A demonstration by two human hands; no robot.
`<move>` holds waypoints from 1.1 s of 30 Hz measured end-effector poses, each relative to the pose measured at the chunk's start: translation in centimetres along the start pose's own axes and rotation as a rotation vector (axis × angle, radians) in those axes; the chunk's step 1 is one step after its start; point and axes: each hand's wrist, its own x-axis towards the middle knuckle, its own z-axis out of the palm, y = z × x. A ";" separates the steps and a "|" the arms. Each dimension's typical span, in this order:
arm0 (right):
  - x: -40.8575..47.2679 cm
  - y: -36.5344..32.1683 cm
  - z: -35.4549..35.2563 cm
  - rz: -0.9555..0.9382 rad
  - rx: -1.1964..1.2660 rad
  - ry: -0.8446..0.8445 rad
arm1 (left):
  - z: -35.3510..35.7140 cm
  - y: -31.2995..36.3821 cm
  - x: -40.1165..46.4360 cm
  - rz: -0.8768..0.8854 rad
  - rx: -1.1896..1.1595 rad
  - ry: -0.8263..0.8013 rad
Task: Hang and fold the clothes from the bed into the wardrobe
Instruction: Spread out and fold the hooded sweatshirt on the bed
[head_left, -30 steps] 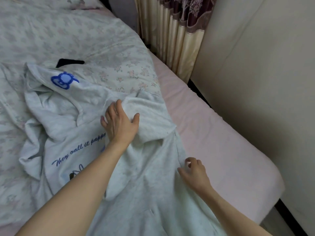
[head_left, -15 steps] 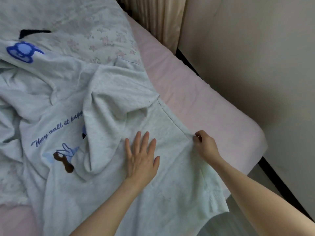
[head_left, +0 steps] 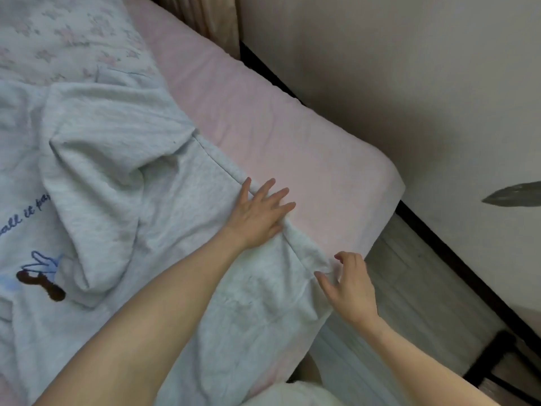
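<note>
Both hands (head_left: 257, 213) on grey sweatshirt (head_left: 181, 200)

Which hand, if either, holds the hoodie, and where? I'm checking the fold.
Right hand pinches the hoodie at its side edge near the hem; left hand only presses flat on it.

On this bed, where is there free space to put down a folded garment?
The bare pink sheet is free, bordered by the grey sweatshirt on the left, the wall behind and the mattress corner. The left side is crowded: the sweatshirt and floral quilt cover it, with the left hand and right hand at the hem.
</note>
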 end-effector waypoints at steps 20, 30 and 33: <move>-1.7 0.7 -0.2 0.807 0.839 0.069 | -1.0 4.8 1.5 0.007 -0.176 0.208; 0.7 0.9 1.5 0.958 0.760 0.197 | 0.9 6.2 -3.0 -0.304 -0.056 0.218; 0.4 -1.1 1.4 0.766 0.294 0.141 | 2.7 6.1 -5.7 -0.380 -0.043 0.053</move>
